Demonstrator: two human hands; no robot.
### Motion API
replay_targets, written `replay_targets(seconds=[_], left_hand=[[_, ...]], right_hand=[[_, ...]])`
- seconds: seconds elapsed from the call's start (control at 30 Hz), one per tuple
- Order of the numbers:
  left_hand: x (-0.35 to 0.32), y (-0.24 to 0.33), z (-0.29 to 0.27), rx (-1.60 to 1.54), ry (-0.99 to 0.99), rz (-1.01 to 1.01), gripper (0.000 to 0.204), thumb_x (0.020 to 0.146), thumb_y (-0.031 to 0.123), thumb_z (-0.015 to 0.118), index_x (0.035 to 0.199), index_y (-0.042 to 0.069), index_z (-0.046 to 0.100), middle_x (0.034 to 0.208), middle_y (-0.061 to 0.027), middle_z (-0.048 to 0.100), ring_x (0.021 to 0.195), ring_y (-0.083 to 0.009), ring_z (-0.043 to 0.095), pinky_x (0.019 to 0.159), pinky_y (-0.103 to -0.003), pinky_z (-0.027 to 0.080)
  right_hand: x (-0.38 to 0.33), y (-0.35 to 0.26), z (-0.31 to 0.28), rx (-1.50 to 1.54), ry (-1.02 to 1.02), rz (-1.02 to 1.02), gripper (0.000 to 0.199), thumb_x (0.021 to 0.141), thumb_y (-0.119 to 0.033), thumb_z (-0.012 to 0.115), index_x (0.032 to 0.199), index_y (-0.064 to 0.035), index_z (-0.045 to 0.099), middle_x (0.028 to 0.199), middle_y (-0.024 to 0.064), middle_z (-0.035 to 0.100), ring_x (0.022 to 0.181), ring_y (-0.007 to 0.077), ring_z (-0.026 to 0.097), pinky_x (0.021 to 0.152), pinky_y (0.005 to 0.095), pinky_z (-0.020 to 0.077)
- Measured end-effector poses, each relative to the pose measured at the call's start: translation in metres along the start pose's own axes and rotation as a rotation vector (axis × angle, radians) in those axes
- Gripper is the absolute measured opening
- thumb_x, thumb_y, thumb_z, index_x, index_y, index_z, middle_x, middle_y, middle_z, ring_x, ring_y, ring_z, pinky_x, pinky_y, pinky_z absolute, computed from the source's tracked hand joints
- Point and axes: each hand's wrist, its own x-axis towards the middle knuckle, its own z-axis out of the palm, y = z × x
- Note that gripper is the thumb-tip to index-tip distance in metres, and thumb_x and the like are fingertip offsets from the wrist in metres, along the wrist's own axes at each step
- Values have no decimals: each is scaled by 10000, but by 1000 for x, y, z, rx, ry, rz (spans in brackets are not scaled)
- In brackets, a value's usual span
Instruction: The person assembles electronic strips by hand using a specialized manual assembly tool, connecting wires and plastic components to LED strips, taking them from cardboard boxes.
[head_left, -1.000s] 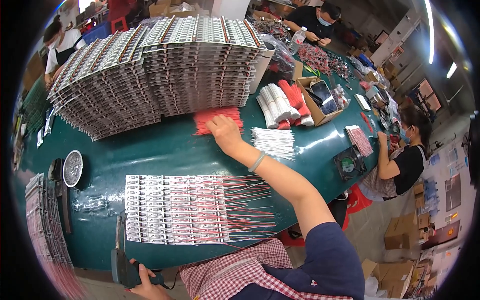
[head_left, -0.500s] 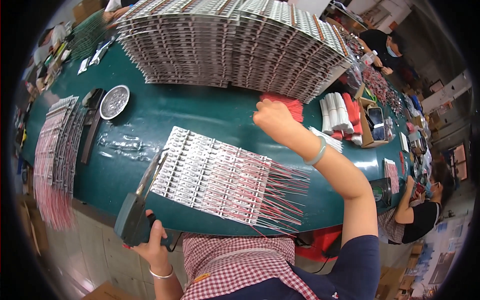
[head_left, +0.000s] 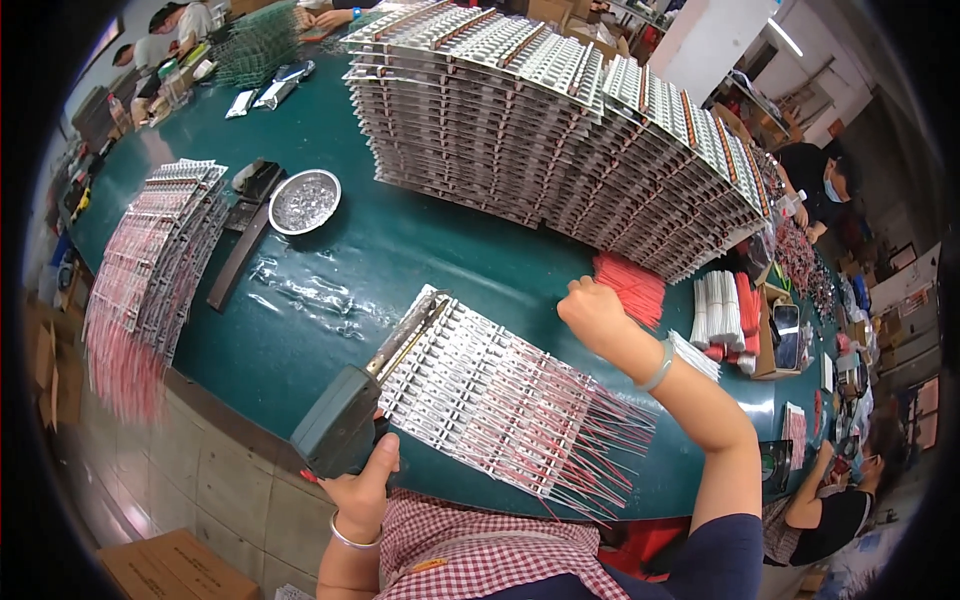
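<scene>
My left hand point(head_left: 366, 487) is wrapped round the grip of a dark green soldering gun point(head_left: 338, 422). The gun's long metal tip reaches over the upper left edge of a white circuit board panel point(head_left: 440, 388). Rows of small metal parts cover the panel, and thin red and white wires point(head_left: 612, 440) run across it and hang past its right end. My right hand point(head_left: 598, 312) is closed above the table, just left of and nearer than a pile of red wires point(head_left: 630, 288). Whatever its fingers may hold is too small to make out.
A tall double stack of panels point(head_left: 470, 150) stands at the back. Wired panels point(head_left: 150, 260) overhang the left edge, near a metal bowl point(head_left: 305, 203) and a dark bar point(head_left: 238, 268). Wire bundles point(head_left: 716, 308) and a cardboard box point(head_left: 768, 345) lie right. Other people sit around.
The view has shifted, so the table things appear farther right and mostly lower. The soldering gun's tip has come over the panel's edge. My right hand has drawn away from the red wires.
</scene>
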Motion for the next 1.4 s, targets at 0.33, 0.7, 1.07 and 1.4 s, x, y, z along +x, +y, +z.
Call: replay_targets(seconds=[0.33, 0.7, 1.07, 1.4], left_hand=[[27, -1, 8, 99, -56, -160, 403, 790, -85, 654, 1183, -66, 569, 1086, -171, 642, 613, -158, 586, 507, -270, 482], [32, -32, 9, 209, -51, -126, 326, 798, -68, 711, 1111, -56, 620, 968, -106, 666, 612, -111, 585, 498, -248, 464], [46, -47, 16, 503, -180, 60, 127, 791, 27, 758, 882, -9, 676, 746, -32, 669, 612, -83, 577, 561, -254, 451], [49, -50, 21, 525, -206, 7, 138, 787, 0, 725, 912, -18, 670, 745, -66, 657, 612, -108, 587, 572, -262, 467]], right_hand=[[17, -48, -16, 632, 498, 167, 84, 787, 10, 671, 847, -42, 698, 820, 90, 616, 793, 264, 615, 668, 372, 524], [37, -100, -4, 900, 664, 294, 134, 759, 39, 729, 879, -20, 726, 827, 96, 658, 781, 272, 628, 669, 373, 521], [42, -106, 5, 835, 682, 264, 152, 738, 50, 726, 873, -17, 707, 821, 94, 634, 753, 262, 607, 644, 364, 516], [39, -104, 2, 801, 614, 201, 306, 690, 90, 615, 988, 41, 666, 924, 126, 602, 856, 281, 581, 711, 360, 515]])
